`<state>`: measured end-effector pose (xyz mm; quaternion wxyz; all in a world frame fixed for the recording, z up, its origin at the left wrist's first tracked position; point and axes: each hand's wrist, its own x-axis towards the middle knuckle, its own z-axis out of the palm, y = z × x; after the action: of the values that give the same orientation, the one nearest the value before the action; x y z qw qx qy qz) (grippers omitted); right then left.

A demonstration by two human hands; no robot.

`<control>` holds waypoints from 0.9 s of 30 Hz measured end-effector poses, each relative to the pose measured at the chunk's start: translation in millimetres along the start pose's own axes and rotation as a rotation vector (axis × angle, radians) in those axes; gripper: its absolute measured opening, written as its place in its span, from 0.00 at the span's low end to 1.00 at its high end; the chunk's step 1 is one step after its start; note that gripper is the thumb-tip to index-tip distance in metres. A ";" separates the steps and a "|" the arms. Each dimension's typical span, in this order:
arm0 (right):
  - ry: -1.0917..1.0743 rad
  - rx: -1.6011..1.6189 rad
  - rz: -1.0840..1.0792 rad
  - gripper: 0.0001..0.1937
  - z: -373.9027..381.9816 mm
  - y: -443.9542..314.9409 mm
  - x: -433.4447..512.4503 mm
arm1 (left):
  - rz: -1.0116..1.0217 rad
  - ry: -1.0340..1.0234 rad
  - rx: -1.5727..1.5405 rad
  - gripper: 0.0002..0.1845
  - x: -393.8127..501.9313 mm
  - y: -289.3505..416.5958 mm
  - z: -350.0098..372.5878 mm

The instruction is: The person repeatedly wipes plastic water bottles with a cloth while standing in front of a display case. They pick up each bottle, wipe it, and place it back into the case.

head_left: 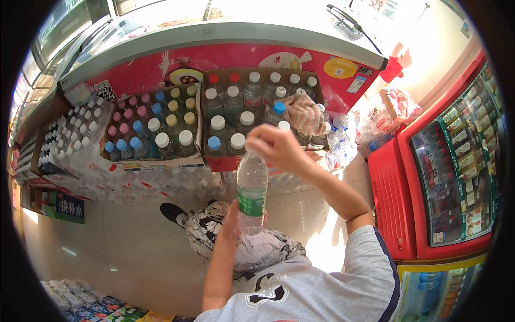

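A clear plastic bottle (252,201) with a green label stands upright in front of my torso. My left hand (230,222) supports it around its lower part, mostly behind the bottle. At the top, my right hand (275,145) has its fingers closed around the bottle's neck and cap, and the cap itself is hidden by them. Just beyond is a cardboard box (223,163) of bottles with white, red and blue caps. A crumpled striped cloth (304,114) lies on those bottles, beyond my right hand.
Left of that box sits another cardboard box (161,164) of bottles with mixed caps, then wrapped packs of white-capped bottles (82,129). A chest freezer (241,52) runs behind them. Red glass-door coolers (394,201) stand at right. Cartons (80,298) lie at lower left.
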<state>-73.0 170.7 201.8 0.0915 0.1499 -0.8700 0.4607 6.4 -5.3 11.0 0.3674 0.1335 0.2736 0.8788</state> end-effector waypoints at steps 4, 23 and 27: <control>0.344 -0.866 -0.260 0.14 -52.6 49.3 13.6 | 0.029 0.212 0.037 0.45 -4.5 0.6 7.6; 0.068 -0.083 -0.302 0.12 53.0 23.6 -145.4 | 0.087 0.107 -0.006 0.41 6.0 9.6 17.5; 0.059 -0.243 -0.404 0.20 106.1 24.6 -138.2 | -0.032 0.199 -0.337 0.39 0.8 3.1 16.5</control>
<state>45.9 120.2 82.3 0.2246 0.2954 -0.8684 0.3290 11.2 -0.1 26.2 0.3694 -0.0220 0.1596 0.9152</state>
